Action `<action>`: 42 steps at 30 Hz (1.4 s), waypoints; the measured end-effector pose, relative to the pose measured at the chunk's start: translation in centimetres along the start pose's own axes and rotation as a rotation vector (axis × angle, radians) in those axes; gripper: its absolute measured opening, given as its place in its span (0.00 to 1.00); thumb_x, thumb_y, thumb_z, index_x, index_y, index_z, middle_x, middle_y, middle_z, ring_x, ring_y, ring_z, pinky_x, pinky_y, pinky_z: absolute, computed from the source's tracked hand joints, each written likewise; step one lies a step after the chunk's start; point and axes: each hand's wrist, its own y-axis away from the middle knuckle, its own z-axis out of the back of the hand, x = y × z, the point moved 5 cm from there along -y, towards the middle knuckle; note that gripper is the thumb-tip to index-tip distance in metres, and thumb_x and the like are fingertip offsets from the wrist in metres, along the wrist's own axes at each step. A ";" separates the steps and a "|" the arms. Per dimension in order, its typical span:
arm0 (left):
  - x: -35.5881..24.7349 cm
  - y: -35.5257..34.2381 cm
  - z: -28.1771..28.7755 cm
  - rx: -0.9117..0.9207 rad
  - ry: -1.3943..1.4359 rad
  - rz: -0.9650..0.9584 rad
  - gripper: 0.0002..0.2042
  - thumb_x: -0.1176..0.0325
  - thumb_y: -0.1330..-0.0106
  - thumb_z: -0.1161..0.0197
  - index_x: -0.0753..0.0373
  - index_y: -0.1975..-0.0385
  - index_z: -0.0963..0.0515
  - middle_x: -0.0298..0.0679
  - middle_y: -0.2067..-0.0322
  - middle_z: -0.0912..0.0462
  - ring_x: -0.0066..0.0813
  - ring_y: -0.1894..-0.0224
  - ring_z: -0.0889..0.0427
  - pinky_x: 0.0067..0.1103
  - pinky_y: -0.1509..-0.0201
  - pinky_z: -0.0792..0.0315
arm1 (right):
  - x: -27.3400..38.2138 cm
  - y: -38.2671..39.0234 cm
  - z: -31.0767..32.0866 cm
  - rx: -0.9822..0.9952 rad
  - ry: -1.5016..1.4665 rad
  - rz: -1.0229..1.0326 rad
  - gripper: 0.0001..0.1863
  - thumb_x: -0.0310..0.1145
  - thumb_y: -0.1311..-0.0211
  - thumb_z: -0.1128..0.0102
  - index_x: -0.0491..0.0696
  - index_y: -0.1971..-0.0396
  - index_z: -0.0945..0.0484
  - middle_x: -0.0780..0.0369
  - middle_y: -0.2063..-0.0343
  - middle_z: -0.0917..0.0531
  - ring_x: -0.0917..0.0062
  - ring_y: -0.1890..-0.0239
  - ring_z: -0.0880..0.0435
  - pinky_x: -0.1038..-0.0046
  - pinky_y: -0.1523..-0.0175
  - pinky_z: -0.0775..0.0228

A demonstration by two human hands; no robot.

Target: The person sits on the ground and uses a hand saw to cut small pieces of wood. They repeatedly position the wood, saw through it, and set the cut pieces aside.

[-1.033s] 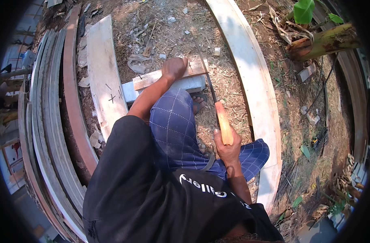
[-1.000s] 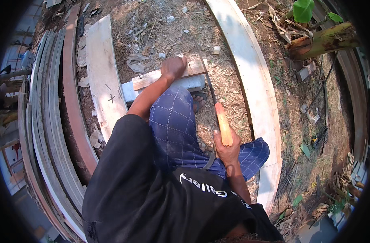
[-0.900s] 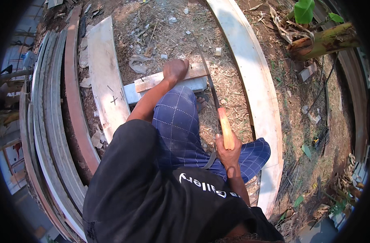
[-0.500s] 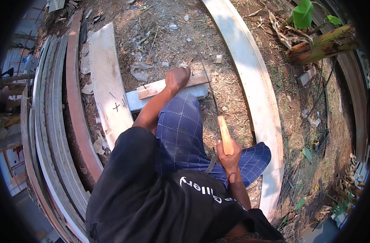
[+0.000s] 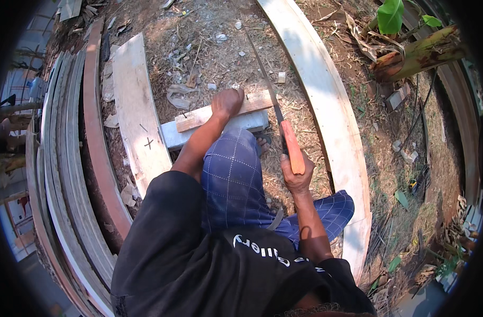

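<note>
1. Left hand (image 5: pixel 228 103): closed over the piece of wood, knuckles uppermost, with its fingertips out of sight on the far side.
2. Piece of wood (image 5: pixel 196 120): short and pale, lying on the block in front of the bent knee; it slants, its left end nearer and its right end farther. Two dark nails (image 5: pixel 246 97) stand up from it, one on each side of the left hand.
3. Block (image 5: pixel 250 122): pale grey, low on the ground beneath the piece of wood and showing along its near side.
4. Right hand (image 5: pixel 298 174): wrapped around the orange-red handle (image 5: pixel 290 145) of the saw, near and to the right of the piece of wood.
5. Saw (image 5: pixel 262 68): its long, dark blade runs far and slightly left, passing the right end of the piece of wood; whether the teeth touch the wood cannot be made out.
6. Knee (image 5: pixel 233 153): in blue checked trousers, just on the near side of the block.
7. Surroundings: at left, a marked pale board (image 5: pixel 138 100), a reddish board (image 5: pixel 99 121) and a row of grey boards (image 5: pixel 67 142); at right, a long whitish board (image 5: pixel 331 100) and, beyond it, a thick plant stem (image 5: pixel 416 57).
8. Ground (image 5: pixel 212 53): strewn with dry chips, small stones and a crumpled plastic scrap (image 5: pixel 179 96), the last lying beyond the piece of wood.
</note>
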 end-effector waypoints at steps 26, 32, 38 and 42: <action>0.7 0.4 0.0 -0.101 0.082 0.053 0.30 0.49 0.24 0.54 0.68 0.74 0.13 0.63 0.67 0.14 0.66 0.60 0.14 0.48 0.48 0.22 | 0.2 5.9 1.1 0.113 -0.035 -0.218 0.16 0.24 0.36 0.34 0.35 0.50 0.17 0.59 0.73 0.15 0.74 0.72 0.15 0.70 0.64 0.23; 0.7 0.8 0.3 -0.124 0.088 0.016 0.30 0.49 0.24 0.53 0.68 0.74 0.13 0.64 0.67 0.15 0.65 0.60 0.14 0.48 0.49 0.22 | 4.2 7.0 3.7 0.096 -0.115 -0.295 0.14 0.24 0.35 0.36 0.36 0.52 0.17 0.62 0.72 0.14 0.80 0.70 0.16 0.74 0.63 0.24; -0.1 -0.4 -0.7 -0.113 0.057 -0.116 0.31 0.48 0.23 0.54 0.67 0.76 0.14 0.60 0.72 0.14 0.63 0.66 0.13 0.47 0.56 0.20 | -0.8 -2.1 -1.9 0.099 -0.152 -0.353 0.09 0.24 0.38 0.35 0.38 0.58 0.16 0.60 0.73 0.13 0.82 0.68 0.14 0.75 0.62 0.23; 0.2 1.4 0.4 -0.135 0.038 -0.273 0.26 0.45 0.23 0.50 0.63 0.61 0.14 0.54 0.71 0.13 0.60 0.64 0.13 0.48 0.59 0.21 | 1.0 -2.1 -1.7 0.125 -0.179 -0.280 0.08 0.24 0.38 0.35 0.38 0.60 0.16 0.57 0.72 0.12 0.78 0.69 0.13 0.73 0.61 0.22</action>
